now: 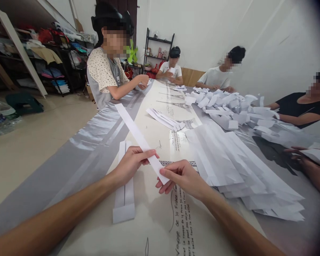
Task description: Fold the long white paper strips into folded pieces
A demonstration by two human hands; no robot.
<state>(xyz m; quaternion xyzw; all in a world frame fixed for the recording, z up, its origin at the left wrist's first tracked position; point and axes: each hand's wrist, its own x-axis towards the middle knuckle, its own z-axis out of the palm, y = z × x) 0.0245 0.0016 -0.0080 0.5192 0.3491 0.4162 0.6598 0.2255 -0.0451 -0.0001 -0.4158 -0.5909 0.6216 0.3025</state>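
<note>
Where the two bare hands meet at the lower centre of the frame, both pinch one long white paper strip (141, 140). Left hand (132, 161): fingers pressed together over the strip a little above its near end. Right hand (182, 176): thumb and fingertips pinching the near end itself. From that grip the strip's long axis runs up and to the left, its far end lying free on the printed table cover (160, 220). The right hand is nearer the end, the left hand nearer the middle. A folded strip (124, 199) lies flat just beneath the left wrist; a stack of folded paper (237, 170) fans out at right of centre. Other people sit along the table in the upper half of the frame.
</note>
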